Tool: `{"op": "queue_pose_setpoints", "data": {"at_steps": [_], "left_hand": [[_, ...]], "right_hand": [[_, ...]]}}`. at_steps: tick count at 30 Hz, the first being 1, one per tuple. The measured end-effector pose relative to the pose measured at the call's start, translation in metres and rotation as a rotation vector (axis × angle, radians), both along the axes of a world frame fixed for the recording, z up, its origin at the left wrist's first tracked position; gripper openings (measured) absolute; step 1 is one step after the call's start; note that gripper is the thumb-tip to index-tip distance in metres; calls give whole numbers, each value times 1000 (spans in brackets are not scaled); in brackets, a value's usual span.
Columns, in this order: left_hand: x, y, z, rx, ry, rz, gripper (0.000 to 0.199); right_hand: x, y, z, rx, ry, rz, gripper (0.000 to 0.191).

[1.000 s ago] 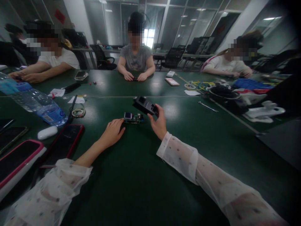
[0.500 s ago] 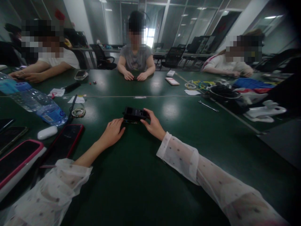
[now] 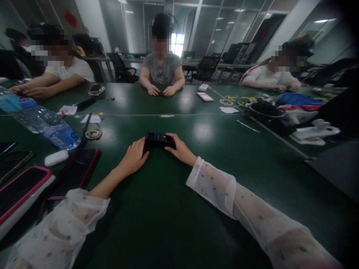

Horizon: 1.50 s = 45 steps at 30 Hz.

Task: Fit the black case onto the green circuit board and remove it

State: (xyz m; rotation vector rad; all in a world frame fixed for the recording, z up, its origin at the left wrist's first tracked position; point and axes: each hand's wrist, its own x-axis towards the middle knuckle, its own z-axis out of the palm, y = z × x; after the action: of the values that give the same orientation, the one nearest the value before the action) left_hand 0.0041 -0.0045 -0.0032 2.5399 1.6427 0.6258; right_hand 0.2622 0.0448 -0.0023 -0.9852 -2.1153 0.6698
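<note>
1. The black device casing (image 3: 157,142) is on the green tabletop (image 3: 168,209) straight ahead of me, between my two hands.
2. My right hand (image 3: 181,150) has hold of its right end, thumb along the near side and fingers over the far side, parted about as wide as the casing.
3. My left hand (image 3: 136,154) is palm down and loosely half-open, grasping nothing, with its fingertips at the casing's left end; I cannot tell whether they press on it.
4. The casing's long axis runs left to right across my view, its right end dipping slightly toward me. Its face is up, with a dark window at the left end and small buttons toward the right.
5. It is an oblong, straight-edged box; the tabletop is smooth and faintly glossy. My sleeves (image 3: 214,186) are sheer, white and dotted.
6. Left of my hands lie a red-edged phone (image 3: 75,170), a rounded white case (image 3: 56,158) and a clear plastic bottle (image 3: 46,121) with a blue label.
7. Well off to the right is a slim metal wrench (image 3: 248,126).
8. Across the table sits a co-worker (image 3: 162,69) in grey.
</note>
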Motion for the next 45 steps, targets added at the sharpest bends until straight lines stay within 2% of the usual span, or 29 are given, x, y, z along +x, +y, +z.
{"op": "queue_pose_setpoints", "data": {"at_steps": [10,20,26,45], "left_hand": [[-1,2,-1,-16,5,1,57],[1,-1,5,-30,-1,7,59],[2,-2,7,-25,-9,-1,59],[1,-3,5,-9,-14,-7,57]], "right_hand": [[0,-1,3,-11,-3,-1,59],[0,3,-4,-41,35,-22,68],[2,6,-3,-105,126,10,57],[4,7,-2,-151,194,-22,51]]}}
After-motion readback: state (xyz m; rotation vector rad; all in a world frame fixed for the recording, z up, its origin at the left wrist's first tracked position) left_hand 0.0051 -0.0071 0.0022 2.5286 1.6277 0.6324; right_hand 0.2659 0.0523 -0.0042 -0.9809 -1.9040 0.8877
